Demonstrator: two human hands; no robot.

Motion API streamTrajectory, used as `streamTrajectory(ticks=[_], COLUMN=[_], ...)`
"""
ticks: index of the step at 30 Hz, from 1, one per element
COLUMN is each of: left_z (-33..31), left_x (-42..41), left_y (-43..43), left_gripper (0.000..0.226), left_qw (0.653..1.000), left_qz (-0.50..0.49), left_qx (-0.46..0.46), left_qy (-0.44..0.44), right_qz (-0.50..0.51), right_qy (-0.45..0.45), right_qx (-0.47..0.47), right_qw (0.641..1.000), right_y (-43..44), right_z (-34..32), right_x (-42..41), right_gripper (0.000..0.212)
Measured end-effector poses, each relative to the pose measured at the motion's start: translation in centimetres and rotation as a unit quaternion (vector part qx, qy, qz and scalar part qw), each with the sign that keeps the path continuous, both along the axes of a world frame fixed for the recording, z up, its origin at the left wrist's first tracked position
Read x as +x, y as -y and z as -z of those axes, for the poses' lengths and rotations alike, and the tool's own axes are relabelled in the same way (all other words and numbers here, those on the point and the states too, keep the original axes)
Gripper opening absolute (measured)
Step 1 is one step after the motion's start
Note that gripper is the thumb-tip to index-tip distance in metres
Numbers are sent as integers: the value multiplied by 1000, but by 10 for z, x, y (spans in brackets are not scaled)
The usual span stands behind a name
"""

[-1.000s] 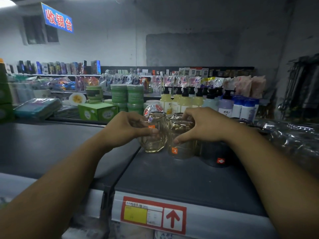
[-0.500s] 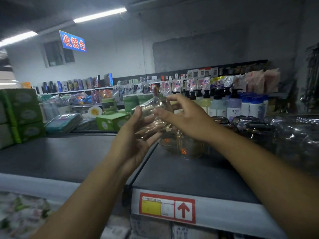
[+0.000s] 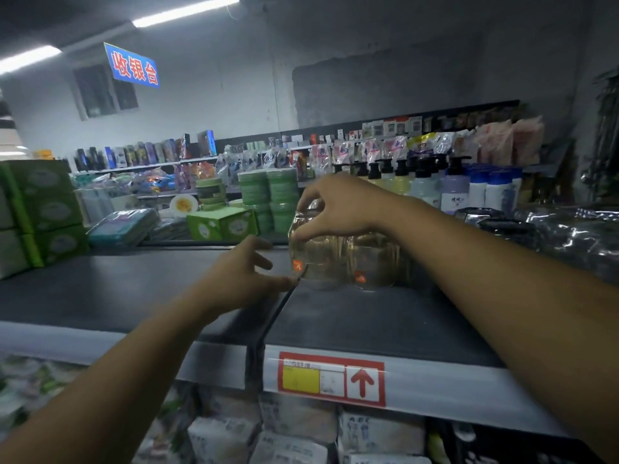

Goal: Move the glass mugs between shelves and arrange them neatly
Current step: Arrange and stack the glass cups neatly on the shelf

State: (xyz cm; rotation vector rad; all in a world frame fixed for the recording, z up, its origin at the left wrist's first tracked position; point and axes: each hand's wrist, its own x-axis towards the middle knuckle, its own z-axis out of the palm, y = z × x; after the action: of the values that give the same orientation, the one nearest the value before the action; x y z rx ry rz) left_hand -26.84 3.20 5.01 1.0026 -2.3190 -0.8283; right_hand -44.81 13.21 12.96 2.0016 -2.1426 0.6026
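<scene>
Your right hand (image 3: 338,209) grips a glass mug (image 3: 318,256) from above, placing it at the shelf's (image 3: 368,323) left edge, just beside a second mug (image 3: 373,259). Your left hand (image 3: 241,279), fingers relaxed, reaches its base. Next, probably let go and straighten the row

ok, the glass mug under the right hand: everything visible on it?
Clear glass mug, yellow-tinted, narrower at the top, small orange sticker low on its left side. It stands on the dark shelf top beside a second mug. The right hand grips its top from above; fingertips of the left hand reach its lower left, contact unclear.
</scene>
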Motion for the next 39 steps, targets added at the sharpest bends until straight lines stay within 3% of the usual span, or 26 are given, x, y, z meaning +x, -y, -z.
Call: streamTrajectory(ticks=[3, 8, 12, 15, 17, 28, 32, 36, 39], left_z=[0, -6, -4, 5, 9, 15, 0, -26, -39], left_x=[-11, -32, -37, -36, -36, -39, -41, -49, -67], left_y=[6, 10, 13, 18, 21, 29, 34, 47, 47], left_gripper=[99, 80, 83, 80, 77, 79, 78, 70, 34], left_qw=[997, 989, 982, 978, 975, 971, 973, 977, 980], left_qz=[57, 112, 145, 153, 157, 168, 190, 177, 182], left_qx=[6, -4, -7, -33, -49, -98, -104, -100, -57], left_qy=[-56, -99, -123, -141, -150, -136, -81, -69, -63], right_qz=[13, 21, 26, 84, 129, 148, 142, 137, 169], right_qy=[-33, -40, -33, -46, -75, -89, -57, 3, 8], right_qx=[47, 67, 46, 11, 38, 19, 15, 2, -1], right_qw=[998, 997, 998, 995, 988, 985, 988, 991, 986], right_y=[6, 10, -6, -32, -47, -63, -67, -59, -34], right_z=[-2, 7, 9, 14, 25, 39, 35, 22, 14], right_x=[1, -4, -14, -33, -42, -37, -37, -42, -52], right_gripper=[61, 64, 71, 60, 51, 34, 37, 27, 30])
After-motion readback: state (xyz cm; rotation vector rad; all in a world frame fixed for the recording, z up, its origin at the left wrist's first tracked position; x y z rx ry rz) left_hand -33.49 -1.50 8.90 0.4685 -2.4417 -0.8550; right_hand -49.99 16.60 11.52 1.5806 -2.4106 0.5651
